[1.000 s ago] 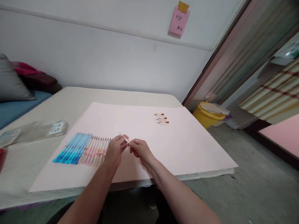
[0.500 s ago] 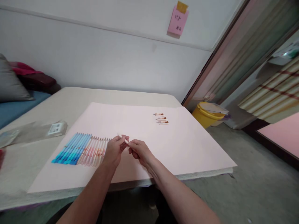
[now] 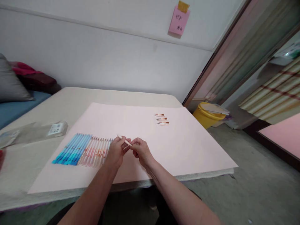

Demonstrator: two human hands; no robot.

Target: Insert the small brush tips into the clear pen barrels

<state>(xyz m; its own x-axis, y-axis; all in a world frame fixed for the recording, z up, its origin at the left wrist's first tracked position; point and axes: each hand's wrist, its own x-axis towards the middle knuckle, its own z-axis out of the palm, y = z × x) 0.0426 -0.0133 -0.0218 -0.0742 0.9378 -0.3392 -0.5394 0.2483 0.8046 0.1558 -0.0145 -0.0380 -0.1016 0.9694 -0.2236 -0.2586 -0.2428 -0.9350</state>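
Observation:
My left hand holds a slim white pen between thumb and fingers, its pale end pointing up and left. The thumb and forefinger of my right hand pinch the pen's lower right end, and its other fingers are curled in. Left of my hands, a row of blue pens lies side by side. Pale pens with pink and orange patterns continue that row, partly covered by my left hand and forearm. Farther off to the right lie three short dark-tipped, brown-ended pen pieces.
A pink sheet covers much of the pale table. Clear plastic packaging with a labelled white block lies at the left. A yellow bin stands on the floor past the right edge. A wall rises behind.
My right hand has shifted slightly to the right, still at the pen's end. More of the white pen shows between my hands. The laid-out pens have not moved.

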